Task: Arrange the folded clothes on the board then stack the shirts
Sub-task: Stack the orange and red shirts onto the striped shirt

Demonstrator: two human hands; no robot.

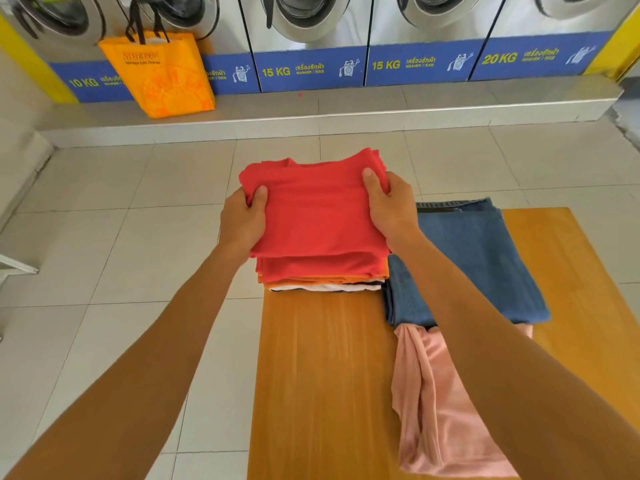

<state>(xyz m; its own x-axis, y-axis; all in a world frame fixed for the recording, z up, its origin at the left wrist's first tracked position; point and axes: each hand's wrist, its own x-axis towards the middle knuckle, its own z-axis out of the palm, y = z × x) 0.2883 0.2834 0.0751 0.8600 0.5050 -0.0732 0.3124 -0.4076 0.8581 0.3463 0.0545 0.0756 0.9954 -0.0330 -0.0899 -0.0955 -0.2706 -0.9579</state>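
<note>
A folded red shirt (315,209) is held at both sides over a stack of folded shirts (322,275) at the far left of the wooden board (322,375). My left hand (242,220) grips its left edge and my right hand (391,206) grips its right edge. The stack beneath shows red, orange, white and dark layers. Folded blue jeans (474,265) lie to the right of the stack. A pink garment (436,403) lies nearer to me, partly under my right forearm.
An orange shopping bag (162,74) stands on a raised ledge (346,114) before a row of washing machines (311,29). Pale floor tiles (121,254) surround the board. The board's right part (561,258) is bare wood.
</note>
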